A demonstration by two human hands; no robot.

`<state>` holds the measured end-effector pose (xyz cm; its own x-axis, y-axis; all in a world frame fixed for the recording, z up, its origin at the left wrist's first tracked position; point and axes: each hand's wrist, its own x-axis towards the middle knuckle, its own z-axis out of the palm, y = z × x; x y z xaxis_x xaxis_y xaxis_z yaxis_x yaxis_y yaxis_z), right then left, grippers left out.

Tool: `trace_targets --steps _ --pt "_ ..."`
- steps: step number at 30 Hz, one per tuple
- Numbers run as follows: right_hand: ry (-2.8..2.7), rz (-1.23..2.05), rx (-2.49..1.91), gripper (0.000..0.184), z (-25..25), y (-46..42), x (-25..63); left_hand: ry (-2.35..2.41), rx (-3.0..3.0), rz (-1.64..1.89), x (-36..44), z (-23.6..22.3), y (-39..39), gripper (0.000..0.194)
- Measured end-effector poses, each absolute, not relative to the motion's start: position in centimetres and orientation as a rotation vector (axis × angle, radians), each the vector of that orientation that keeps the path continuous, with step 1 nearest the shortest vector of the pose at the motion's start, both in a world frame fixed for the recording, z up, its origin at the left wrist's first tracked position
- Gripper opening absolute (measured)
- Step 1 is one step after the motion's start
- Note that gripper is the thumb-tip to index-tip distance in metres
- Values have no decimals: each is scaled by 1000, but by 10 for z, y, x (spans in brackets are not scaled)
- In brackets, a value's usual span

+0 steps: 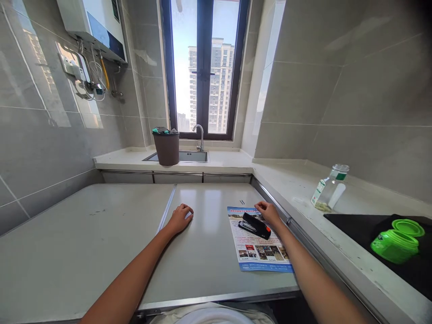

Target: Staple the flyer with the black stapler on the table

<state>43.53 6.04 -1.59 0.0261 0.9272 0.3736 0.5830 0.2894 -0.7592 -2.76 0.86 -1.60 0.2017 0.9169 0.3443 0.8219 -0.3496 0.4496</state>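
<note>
On the light table panel rests my left hand [181,219], loosely curled, with a gap between thumb and fingers and nothing in it. My right hand [269,212] is over the top right corner of a printed flyer [251,261], fingertips drawn together; what they hold, if anything, is too small to make out. A black stapler [255,226] with a red-orange spot lies tilted across the flyer, just left of my right wrist. Beyond the flyer's top edge lie two thin grey strips [242,202], perhaps staples.
A brown bin [167,148] stands by the sink [192,156] with its faucet [200,137]. On the right counter are a glass jar [330,189] and an open green container [394,245] on a black surface [411,274]. A raised counter edge [313,225] borders the table.
</note>
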Motion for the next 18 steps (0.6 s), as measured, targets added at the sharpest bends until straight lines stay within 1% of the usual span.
trace_targets --steps 6,18 --pt "-1750 462 -1383 37 -18 59 431 1686 2309 850 -28 -17 10 21" --pt "-1817 455 -1379 36 -18 60 431 1690 2333 830 -28 -15 10 22"
